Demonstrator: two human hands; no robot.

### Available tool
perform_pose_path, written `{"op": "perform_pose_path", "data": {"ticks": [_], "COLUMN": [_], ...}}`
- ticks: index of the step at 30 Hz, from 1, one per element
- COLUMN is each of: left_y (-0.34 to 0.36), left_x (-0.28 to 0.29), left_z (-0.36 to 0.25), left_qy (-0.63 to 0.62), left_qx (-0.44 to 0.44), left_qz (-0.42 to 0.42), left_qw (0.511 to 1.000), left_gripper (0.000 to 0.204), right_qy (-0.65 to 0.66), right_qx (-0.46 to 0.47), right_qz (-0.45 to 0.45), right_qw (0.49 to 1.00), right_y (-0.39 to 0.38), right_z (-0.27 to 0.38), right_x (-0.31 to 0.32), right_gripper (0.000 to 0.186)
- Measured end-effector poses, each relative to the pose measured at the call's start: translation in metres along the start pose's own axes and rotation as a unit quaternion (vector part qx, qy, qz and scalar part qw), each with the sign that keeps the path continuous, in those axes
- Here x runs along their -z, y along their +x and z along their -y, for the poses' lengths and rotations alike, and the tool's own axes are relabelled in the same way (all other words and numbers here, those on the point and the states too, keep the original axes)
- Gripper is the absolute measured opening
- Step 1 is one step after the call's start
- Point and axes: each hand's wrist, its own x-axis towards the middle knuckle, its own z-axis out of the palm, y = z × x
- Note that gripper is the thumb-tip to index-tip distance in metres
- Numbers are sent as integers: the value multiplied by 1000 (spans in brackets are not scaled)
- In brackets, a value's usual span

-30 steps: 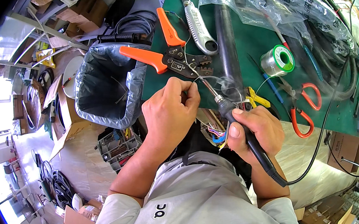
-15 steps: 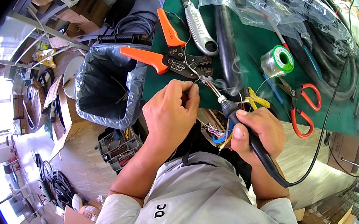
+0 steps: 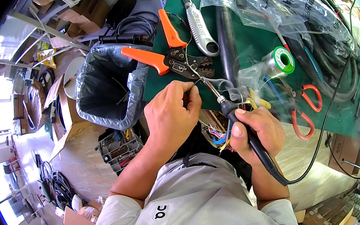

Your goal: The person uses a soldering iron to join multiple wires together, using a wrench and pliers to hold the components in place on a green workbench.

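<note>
We see our right hand (image 3: 256, 131) clenched around a black soldering iron (image 3: 249, 134) at the near edge of the green mat (image 3: 246, 44). The iron's long axis runs diagonally, its metal tip pointing up and left, its cord trailing down to the right. Our left hand (image 3: 171, 116) pinches a thin wire (image 3: 193, 76) at that tip, just below orange-handled crimping pliers (image 3: 169, 57).

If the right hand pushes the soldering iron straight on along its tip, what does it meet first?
Probably the thin wire pinched by the left hand, then the orange-handled crimper. Depth is unclear.
</note>
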Motion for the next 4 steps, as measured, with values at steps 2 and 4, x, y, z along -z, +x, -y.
{"op": "perform_pose_path", "data": {"ticks": [2, 4], "left_y": [1, 0], "left_x": [1, 2], "left_z": [0, -1], "left_qy": [9, 12], "left_qx": [-8, -1], "left_qz": [4, 12], "left_qw": [1000, 1000], "left_gripper": [11, 11], "right_qy": [9, 9], "right_qx": [-11, -18], "right_qz": [-3, 13], "right_qw": [1000, 1000], "right_y": [-1, 0], "right_z": [0, 2], "right_x": [-1, 1], "right_gripper": [19, 20]}}
